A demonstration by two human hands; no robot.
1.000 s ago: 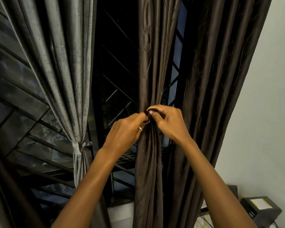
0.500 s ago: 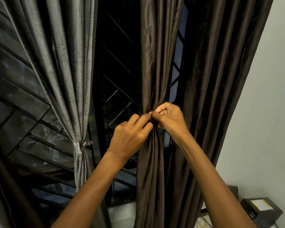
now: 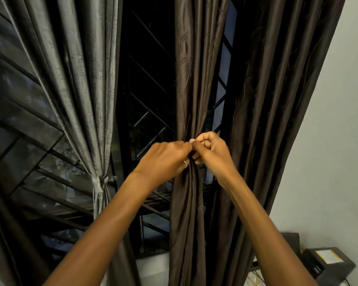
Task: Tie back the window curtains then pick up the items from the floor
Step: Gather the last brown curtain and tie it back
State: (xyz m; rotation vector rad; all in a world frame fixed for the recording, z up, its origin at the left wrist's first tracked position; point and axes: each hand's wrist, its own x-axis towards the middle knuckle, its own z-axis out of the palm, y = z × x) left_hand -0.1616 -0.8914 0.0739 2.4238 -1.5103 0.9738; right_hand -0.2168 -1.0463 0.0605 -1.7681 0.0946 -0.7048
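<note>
A: Where are we holding the dark brown glossy curtain panel (image 3: 191, 96)?
B: We are bunching it at its narrowest point, right between our hands. Our left hand (image 3: 163, 159) is curling its fingers (image 3: 183, 146) into the folds from the left, and our right hand (image 3: 210, 150) is pinching the same folds, thumb against bent fingers.
A: And beyond our fingers?
B: Left of them, the grey textured curtain (image 3: 81, 79) is hanging gathered by a knotted grey tie (image 3: 100, 181). Behind them, the black metal window grille (image 3: 147, 120) is showing. Down to the right, a black box with a pale label (image 3: 329, 263) is sitting by the white wall (image 3: 339, 141).
</note>
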